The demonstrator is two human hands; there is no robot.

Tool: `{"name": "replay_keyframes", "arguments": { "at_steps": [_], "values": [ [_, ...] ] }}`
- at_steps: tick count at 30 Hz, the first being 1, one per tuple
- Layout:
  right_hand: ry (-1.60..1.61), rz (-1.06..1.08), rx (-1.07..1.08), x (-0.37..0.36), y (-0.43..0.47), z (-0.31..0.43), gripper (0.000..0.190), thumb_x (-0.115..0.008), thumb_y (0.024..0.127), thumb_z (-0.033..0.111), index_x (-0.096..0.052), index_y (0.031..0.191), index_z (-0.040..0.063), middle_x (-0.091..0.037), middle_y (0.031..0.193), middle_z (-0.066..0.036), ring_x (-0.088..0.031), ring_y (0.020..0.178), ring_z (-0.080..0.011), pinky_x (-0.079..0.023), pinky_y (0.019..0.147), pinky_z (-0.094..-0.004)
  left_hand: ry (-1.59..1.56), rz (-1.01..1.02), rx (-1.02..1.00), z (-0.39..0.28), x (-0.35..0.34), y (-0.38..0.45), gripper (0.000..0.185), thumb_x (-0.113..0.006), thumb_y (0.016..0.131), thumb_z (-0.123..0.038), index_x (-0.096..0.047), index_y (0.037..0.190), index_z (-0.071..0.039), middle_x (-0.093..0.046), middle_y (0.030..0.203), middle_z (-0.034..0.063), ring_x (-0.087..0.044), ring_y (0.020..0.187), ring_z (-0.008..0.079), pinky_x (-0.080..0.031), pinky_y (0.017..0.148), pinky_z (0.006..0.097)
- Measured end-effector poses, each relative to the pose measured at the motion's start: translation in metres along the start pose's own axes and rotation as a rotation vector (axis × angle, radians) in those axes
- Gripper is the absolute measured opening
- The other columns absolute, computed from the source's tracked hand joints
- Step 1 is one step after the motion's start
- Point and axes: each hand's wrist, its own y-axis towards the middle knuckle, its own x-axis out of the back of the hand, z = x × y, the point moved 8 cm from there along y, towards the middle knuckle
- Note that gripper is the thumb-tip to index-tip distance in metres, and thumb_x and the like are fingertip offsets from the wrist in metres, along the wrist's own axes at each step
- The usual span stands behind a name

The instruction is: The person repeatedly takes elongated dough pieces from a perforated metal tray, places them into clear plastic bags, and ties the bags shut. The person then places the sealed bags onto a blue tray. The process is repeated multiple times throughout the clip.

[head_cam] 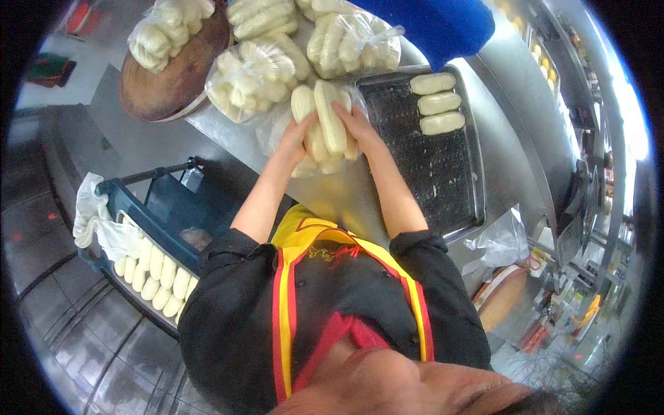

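Observation:
Several pale, elongated dough rolls (330, 122) stand in a bunch in an opened clear plastic bag (274, 128) on the steel table. My left hand (298, 137) grips the bunch from the left side, fingers partly hidden behind the rolls. From the right side, my right hand (359, 127) presses against the same bunch, its fingertips near the top of a roll. Just right of my hands lies a black perforated baking tray (410, 161). Three dough rolls (440, 104) rest in a column near its far right corner, apart from my hands.
Beyond my hands sit filled plastic bags of rolls (251, 78) and a round wooden board (161, 85) bearing another bag. Something blue (441, 26) overhangs the tray's far end. At left, a dark cart (145, 207) carries a tray of rolls and a white cloth (106, 220). Crumpled plastic (500, 238) lies right.

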Motion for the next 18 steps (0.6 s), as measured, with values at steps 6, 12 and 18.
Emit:
{"name": "replay_keyframes", "arguments": {
  "at_steps": [6, 12, 18],
  "values": [
    [-0.455, -0.251, 0.072, -0.007, -0.003, -0.028, 0.075, -0.061, 0.075, 0.047, -0.034, 0.126, -0.001, -0.046, 0.120, -0.024, -0.047, 0.111, -0.0341, -0.038, 0.091, -0.0400, 0.493, -0.266, -0.163, -0.012, 0.047, -0.022, 0.048, -0.062, 0.077, -0.013, -0.045, 0.119, 0.002, -0.056, 0.110, 0.0130, -0.055, 0.099, 0.0214, -0.045, 0.083, 0.0320],
    [-0.877, -0.594, 0.235, -0.003, 0.000, 0.002, 0.066, -0.060, 0.077, 0.038, -0.034, 0.123, -0.001, -0.043, 0.119, -0.026, -0.041, 0.113, -0.0387, -0.036, 0.090, -0.0445, 0.712, -0.341, -0.126, -0.025, 0.080, -0.014, 0.045, -0.062, 0.076, -0.015, -0.048, 0.115, 0.000, -0.057, 0.108, 0.0129, -0.056, 0.095, 0.0220, -0.044, 0.081, 0.0327],
    [-1.130, -0.567, 0.151, -0.024, -0.001, 0.003, 0.060, -0.061, 0.076, 0.032, -0.038, 0.121, -0.001, -0.047, 0.112, -0.023, -0.043, 0.108, -0.0377, -0.039, 0.086, -0.0453, 0.987, -0.536, -0.331, -0.026, 0.094, -0.024, 0.053, -0.058, 0.077, -0.018, -0.039, 0.115, 0.013, -0.048, 0.114, 0.0294, -0.048, 0.107, 0.0384, -0.038, 0.088, 0.0404]
  ]
}}
